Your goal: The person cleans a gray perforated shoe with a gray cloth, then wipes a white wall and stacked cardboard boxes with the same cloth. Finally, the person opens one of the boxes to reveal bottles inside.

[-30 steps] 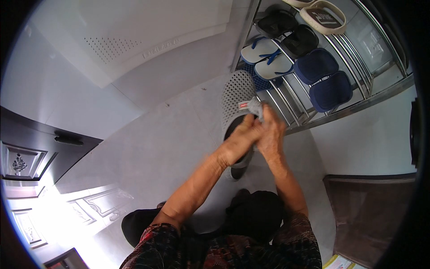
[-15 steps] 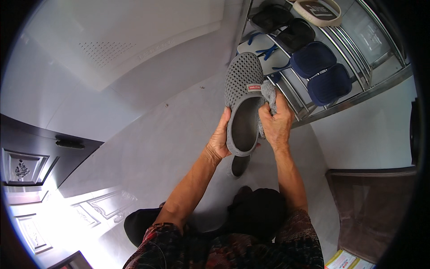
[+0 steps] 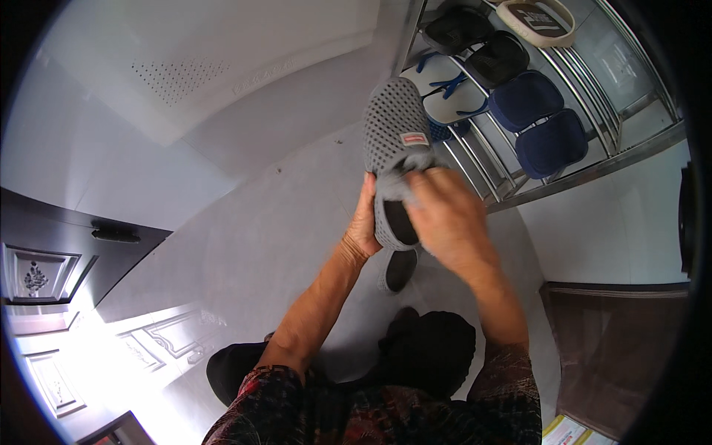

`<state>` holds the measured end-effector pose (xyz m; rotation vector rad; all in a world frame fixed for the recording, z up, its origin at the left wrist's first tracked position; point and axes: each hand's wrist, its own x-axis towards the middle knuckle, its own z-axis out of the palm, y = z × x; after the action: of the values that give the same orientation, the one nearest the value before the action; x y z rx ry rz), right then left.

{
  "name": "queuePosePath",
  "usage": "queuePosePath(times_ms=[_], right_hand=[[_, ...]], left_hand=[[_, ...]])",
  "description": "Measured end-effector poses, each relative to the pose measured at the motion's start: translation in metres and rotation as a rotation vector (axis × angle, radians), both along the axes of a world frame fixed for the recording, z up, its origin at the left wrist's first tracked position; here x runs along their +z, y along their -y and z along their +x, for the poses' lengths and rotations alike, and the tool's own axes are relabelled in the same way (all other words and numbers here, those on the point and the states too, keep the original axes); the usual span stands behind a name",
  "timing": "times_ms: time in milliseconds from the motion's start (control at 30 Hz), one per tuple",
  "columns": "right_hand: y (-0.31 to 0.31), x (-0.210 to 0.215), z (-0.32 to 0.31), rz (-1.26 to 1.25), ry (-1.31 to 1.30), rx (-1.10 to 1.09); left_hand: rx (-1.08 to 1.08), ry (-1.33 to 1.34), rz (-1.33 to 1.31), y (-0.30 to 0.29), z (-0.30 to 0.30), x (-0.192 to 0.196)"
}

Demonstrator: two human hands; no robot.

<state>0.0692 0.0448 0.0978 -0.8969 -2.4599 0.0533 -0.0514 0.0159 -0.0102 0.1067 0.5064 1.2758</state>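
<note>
A grey clog (image 3: 391, 119) with a toe full of small holes and a red-and-white label is held up in front of me, toe pointing away. My left hand (image 3: 363, 219) grips it along its left side, near the heel. Pressed to the rim of its opening is a grey cloth (image 3: 409, 165), bunched under the fingers of my right hand (image 3: 449, 222), which is smeared by motion. That hand covers part of the opening. A second grey clog (image 3: 400, 270) rests on the floor below, close to my feet.
A metal shoe rack (image 3: 586, 167) stands at the far right, carrying dark blue slippers (image 3: 552, 144), black slippers (image 3: 498, 59), white flip-flops (image 3: 452, 100) with blue straps and a cream-rimmed shoe (image 3: 535, 21). A large white panel (image 3: 245, 44) rises at the left. A brown cabinet (image 3: 615, 348) stands at the right.
My right hand has moved with the cloth from the clog's right outer side onto the rim of its opening. The clog has shifted slightly left.
</note>
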Motion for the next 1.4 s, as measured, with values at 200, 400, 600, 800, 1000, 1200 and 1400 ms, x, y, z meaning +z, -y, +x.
queuePosePath(times_ms=[200, 400, 600, 800, 1000, 1200, 1400], right_hand=[[0.003, -0.002, 0.009, -0.287, 0.394, 0.282], [-0.018, 0.028, 0.042, -0.865, -0.333, 0.802], [0.03, -0.004, -0.01, 0.019, -0.07, 0.235], [0.037, -0.05, 0.012, 0.121, 0.124, 0.334], [0.007, -0.045, 0.067, -0.187, -0.352, -0.041], [0.018, -0.036, 0.0, 0.229, -0.385, 0.392], [0.009, -0.071, 0.032, -0.174, -0.474, 0.162]], left_hand=[[0.014, -0.08, 0.117, -0.005, -0.005, -0.007], [-0.063, -0.001, 0.083, -0.004, 0.005, 0.001], [0.126, -0.198, 0.15, -0.004, 0.01, 0.001], [0.193, 0.166, 0.001, -0.008, -0.018, 0.011], [0.18, 0.253, 0.152, -0.015, -0.028, 0.021], [0.223, 0.223, 0.034, -0.003, -0.005, 0.046], [0.114, 0.358, 0.159, -0.006, -0.015, 0.021]])
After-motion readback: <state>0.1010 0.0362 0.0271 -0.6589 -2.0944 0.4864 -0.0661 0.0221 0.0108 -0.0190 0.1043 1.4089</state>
